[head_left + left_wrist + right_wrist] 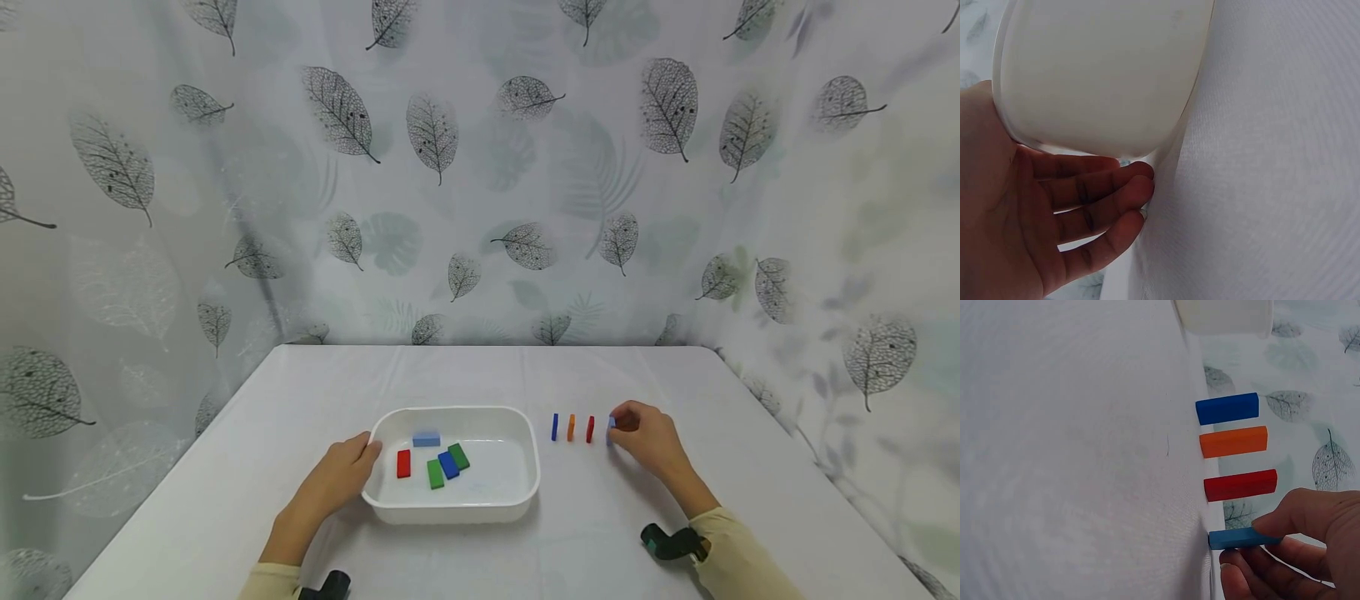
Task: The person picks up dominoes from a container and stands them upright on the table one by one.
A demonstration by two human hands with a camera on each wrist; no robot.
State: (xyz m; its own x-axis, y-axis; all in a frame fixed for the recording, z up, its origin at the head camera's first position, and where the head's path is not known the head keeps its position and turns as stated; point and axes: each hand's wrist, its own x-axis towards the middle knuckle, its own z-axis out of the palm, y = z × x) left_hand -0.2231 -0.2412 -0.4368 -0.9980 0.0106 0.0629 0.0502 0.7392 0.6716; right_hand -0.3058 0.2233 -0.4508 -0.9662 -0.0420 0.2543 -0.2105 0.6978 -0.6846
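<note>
While my right hand [651,442] pinches the light-blue rectangular block [1230,538] upright between thumb and fingers, its lower end is at the white cloth surface [600,542]. Left of these fingers, in order, stand a red rectangular block [590,429], an orange rectangular block [571,427] and a dark-blue rectangular block [554,427], spaced apart. Further left is the white plastic tray [450,515]. My left hand [339,473] grips its left end, thumb at the rim, fingers curled outside the wall. Rightward of those fingers, inside, lie five flat red, light-blue, green and dark-blue blocks [403,464]. Beyond both hands hangs the leaf-printed curtain [480,192].
</note>
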